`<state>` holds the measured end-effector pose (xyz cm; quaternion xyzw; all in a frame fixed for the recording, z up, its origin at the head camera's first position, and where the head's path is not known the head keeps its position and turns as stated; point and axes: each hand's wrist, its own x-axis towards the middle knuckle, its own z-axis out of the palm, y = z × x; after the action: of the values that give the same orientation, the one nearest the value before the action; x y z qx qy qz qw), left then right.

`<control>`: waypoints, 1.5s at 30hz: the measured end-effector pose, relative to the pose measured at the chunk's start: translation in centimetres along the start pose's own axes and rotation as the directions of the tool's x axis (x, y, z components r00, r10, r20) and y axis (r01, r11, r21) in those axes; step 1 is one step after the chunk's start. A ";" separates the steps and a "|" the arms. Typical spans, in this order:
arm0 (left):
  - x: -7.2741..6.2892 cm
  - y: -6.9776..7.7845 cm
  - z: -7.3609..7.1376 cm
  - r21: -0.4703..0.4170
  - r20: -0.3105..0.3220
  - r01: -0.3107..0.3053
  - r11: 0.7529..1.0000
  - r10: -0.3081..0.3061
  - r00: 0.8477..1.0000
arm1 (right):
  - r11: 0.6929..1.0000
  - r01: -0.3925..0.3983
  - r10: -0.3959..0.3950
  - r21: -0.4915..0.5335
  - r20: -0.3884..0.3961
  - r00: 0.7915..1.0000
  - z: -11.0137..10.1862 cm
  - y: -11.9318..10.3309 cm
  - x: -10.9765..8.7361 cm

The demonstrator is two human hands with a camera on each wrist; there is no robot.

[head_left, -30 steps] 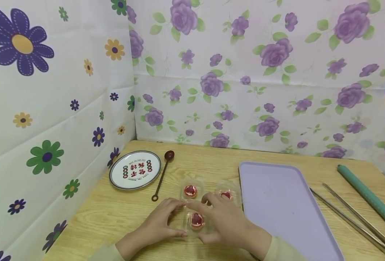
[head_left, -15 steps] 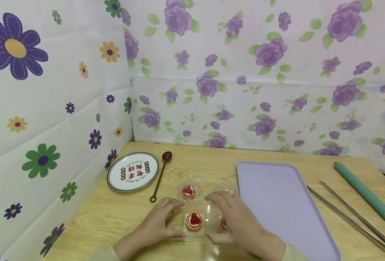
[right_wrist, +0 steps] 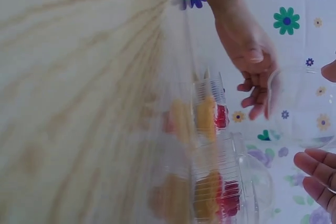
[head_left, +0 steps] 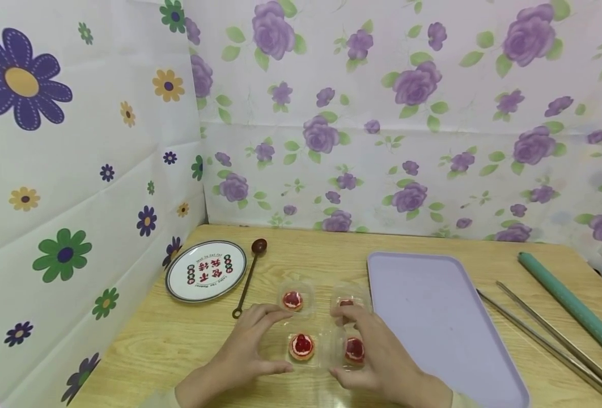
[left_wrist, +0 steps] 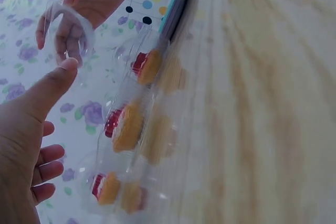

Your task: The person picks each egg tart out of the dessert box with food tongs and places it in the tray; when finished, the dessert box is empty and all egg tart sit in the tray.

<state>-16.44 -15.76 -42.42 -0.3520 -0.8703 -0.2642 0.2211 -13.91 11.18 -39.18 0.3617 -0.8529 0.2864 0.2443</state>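
A clear plastic box point(head_left: 326, 323) with separate cups lies on the wooden table point(head_left: 178, 340). It holds small tarts with red tops point(head_left: 301, 345), one in each cup that shows. My left hand point(head_left: 279, 339) grips the box's left side, thumb near and fingers far. My right hand point(head_left: 338, 341) grips the right side, its forefinger partly hiding the far right tart point(head_left: 346, 303). In the left wrist view the right hand point(left_wrist: 79, 3) curls round a clear dome point(left_wrist: 68, 22), and tarts point(left_wrist: 123, 127) stand in a row. In the right wrist view the left hand point(right_wrist: 252, 72) touches clear plastic point(right_wrist: 294, 108).
A round printed plate point(head_left: 207, 270) and a brown long-handled spoon point(head_left: 250, 276) lie at the back left. A lilac tray point(head_left: 433, 317) sits just right of the box. Two metal rods point(head_left: 546, 340) and a teal roll point(head_left: 571, 306) lie farther right. Floral walls close off left and back.
My right hand slid right off the middle of the box, and the near right tart came into sight. My left hand barely moved. Both hands now sit wider apart.
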 end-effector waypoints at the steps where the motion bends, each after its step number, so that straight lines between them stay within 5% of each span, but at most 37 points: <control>1: 0.1 0.2 0.0 -0.009 0.003 -0.008 1.000 0.008 1.000 | 1.000 0.000 0.000 0.009 -0.006 1.000 0.0 0.0 -0.1; 12: 0.9 2.6 0.2 -0.103 0.105 -0.044 0.994 0.055 0.993 | 0.987 0.030 -0.024 0.158 -0.042 0.999 1.1 0.5 -0.4; 25: 1.6 3.5 0.3 -0.221 0.113 0.061 0.973 -0.036 0.993 | 0.952 0.047 -0.042 0.302 -0.025 0.999 1.0 0.6 -0.9; 37: 1.3 4.4 -1.9 -0.012 0.175 -0.005 1.000 0.007 0.985 | 0.975 -0.042 0.008 0.217 0.155 0.988 0.1 -0.1 -1.9; 43: 0.4 4.4 -2.4 0.039 0.236 -0.106 0.994 0.094 0.967 | 0.976 -0.098 0.039 0.194 0.286 0.957 0.5 -0.5 -2.3; 45: 0.0 4.2 -2.3 0.044 0.238 -0.138 0.989 0.124 0.963 | 0.988 -0.046 0.002 0.148 0.286 0.958 0.8 -0.6 -2.5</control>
<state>-12.93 -14.65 -39.38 -0.4308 -0.8726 -0.1792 0.1443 -12.10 11.55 -41.14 0.4065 -0.8589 0.2990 0.0870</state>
